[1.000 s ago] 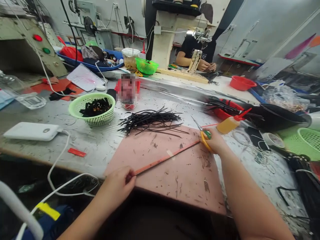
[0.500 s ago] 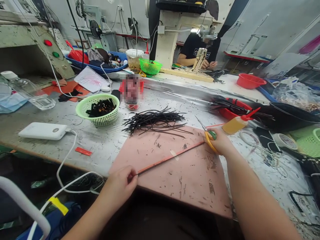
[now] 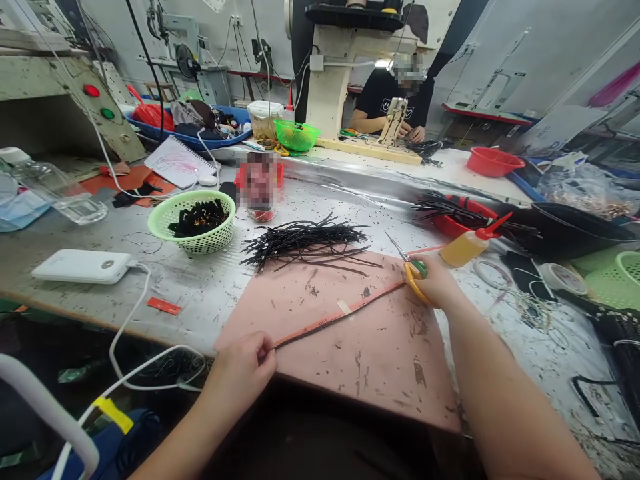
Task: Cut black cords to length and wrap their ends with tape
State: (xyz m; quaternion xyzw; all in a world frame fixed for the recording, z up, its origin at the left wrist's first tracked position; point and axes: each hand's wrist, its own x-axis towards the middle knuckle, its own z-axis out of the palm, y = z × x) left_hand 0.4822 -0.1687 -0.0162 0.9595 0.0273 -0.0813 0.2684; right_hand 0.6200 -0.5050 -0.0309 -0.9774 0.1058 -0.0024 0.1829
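My left hand is closed in a pinch at the near-left end of a thin dark cord. The cord runs diagonally along a reddish-orange strip with faint marks on a pink board. At the strip's far-right end, my right hand is closed around scissors with yellow and green handles, their blades pointing up and left. Whether those fingers also grip the cord is hidden. Beyond the board's back edge lies a loose pile of black cords.
Left of the pile stand a green basket of black pieces and a white power bank. A yellow glue bottle and a red bowl of cords lie beyond my right hand. Across the bench a person works behind a machine.
The whole view has shifted slightly, so things appear a little further left. Both hands keep nearly the same places on the board, and the scissors remain in my right hand.
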